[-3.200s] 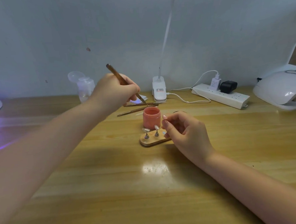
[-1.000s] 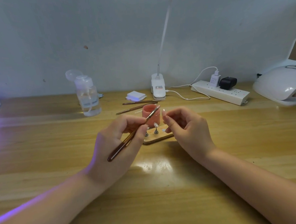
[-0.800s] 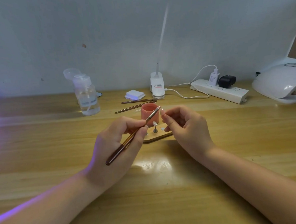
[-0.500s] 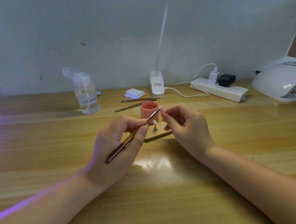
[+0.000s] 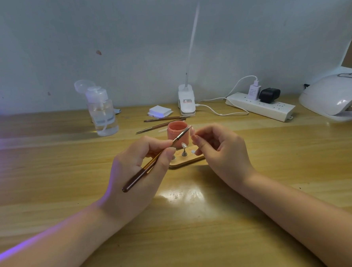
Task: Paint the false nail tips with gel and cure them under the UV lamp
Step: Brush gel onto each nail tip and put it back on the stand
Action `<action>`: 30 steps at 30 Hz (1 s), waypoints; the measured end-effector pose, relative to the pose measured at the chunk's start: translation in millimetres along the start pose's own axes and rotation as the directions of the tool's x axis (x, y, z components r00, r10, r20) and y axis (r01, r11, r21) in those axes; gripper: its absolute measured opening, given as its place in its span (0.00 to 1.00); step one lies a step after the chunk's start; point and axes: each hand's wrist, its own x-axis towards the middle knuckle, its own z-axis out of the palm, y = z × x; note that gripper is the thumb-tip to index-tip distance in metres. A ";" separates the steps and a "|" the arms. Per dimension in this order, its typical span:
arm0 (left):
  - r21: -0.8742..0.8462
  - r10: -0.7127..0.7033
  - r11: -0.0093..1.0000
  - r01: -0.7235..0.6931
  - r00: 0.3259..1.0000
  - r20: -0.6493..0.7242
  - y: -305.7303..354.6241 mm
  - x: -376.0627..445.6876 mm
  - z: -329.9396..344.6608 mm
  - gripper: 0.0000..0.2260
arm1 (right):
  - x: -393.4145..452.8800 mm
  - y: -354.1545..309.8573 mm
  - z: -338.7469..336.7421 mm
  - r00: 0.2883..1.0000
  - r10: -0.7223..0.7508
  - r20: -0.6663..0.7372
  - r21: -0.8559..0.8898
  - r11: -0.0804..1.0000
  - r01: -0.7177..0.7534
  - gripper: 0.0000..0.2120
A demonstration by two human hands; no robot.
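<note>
Now lowered from above the pot (image 5: 177,133), left hand (image 5: 138,172) pinching brush (image 5: 155,159), bristles touching nail tip (image 5: 192,131) pinched in right hand (image 5: 223,153). Hands close together above wooden stand (image 5: 186,161) holding more tips.

The small label on the white lamp base (image 5: 186,101) is too blurred to read.

Beyond your hands: three brushes, one held (image 5: 152,163), two lying (image 5: 166,119) (image 5: 160,126); one gel pot (image 5: 177,133); one bottle (image 5: 103,115).
</note>
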 end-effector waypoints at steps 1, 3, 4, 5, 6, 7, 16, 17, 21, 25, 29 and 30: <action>0.006 -0.005 1.000 0.005 1.000 0.004 -0.4 -0.1 0.1 0.05 | -0.2 0.0 0.0 1.000 0.003 -0.002 0.004 1.000 -0.003 0.04; 0.013 -0.018 1.000 0.018 1.000 0.005 -1.1 -0.5 0.0 0.05 | -0.3 0.0 -0.1 1.000 0.009 0.000 0.010 1.000 -0.009 0.04; 0.002 -0.024 1.000 0.024 1.000 0.000 -1.1 -0.7 -0.2 0.05 | -0.4 -0.1 -0.3 1.000 0.009 0.004 0.009 1.000 -0.009 0.05; -0.007 -0.027 1.000 0.027 1.000 -0.003 -1.0 -0.8 -0.2 0.05 | -0.5 -0.3 -0.4 1.000 0.009 0.009 0.007 1.000 -0.009 0.05; -0.007 -0.026 1.000 0.026 1.000 -0.002 -1.0 -0.6 -0.2 0.05 | -0.7 -0.3 -0.6 1.000 0.010 0.010 0.007 1.000 -0.010 0.05; 0.002 -0.023 1.000 0.023 1.000 0.001 -1.1 -0.6 0.0 0.04 | -0.7 -0.2 -0.7 1.000 0.013 0.010 0.009 1.000 -0.013 0.05; -0.029 -0.048 0.998 0.048 0.999 -0.014 -1.8 -1.0 -0.4 0.05 | -1.1 -0.9 -0.6 0.999 0.041 0.011 0.055 0.998 -0.041 0.05; -0.064 -0.054 0.997 0.052 0.998 -0.026 -0.7 -0.8 -1.1 0.06 | -0.7 -0.8 -0.6 0.999 0.050 0.009 0.068 0.996 -0.051 0.05; -0.165 -0.027 0.986 0.018 0.998 -0.053 4.0 -2.1 -1.8 0.07 | 1.1 -1.7 -1.5 0.994 0.109 0.023 0.186 0.976 -0.112 0.04; -0.110 0.033 0.993 -0.033 0.999 -0.006 3.3 -3.4 -0.7 0.07 | 1.8 -1.4 -2.5 0.990 0.138 0.040 0.256 0.956 -0.143 0.04; -0.040 0.106 0.994 -0.104 0.993 0.059 2.8 -3.2 -1.1 0.06 | 1.9 -1.2 -2.2 0.992 0.117 0.039 0.264 0.957 -0.123 0.03; -0.022 0.113 0.994 -0.111 0.992 0.064 3.2 -3.0 -1.0 0.07 | 2.0 -1.1 -2.0 0.993 0.112 0.038 0.261 0.958 -0.118 0.03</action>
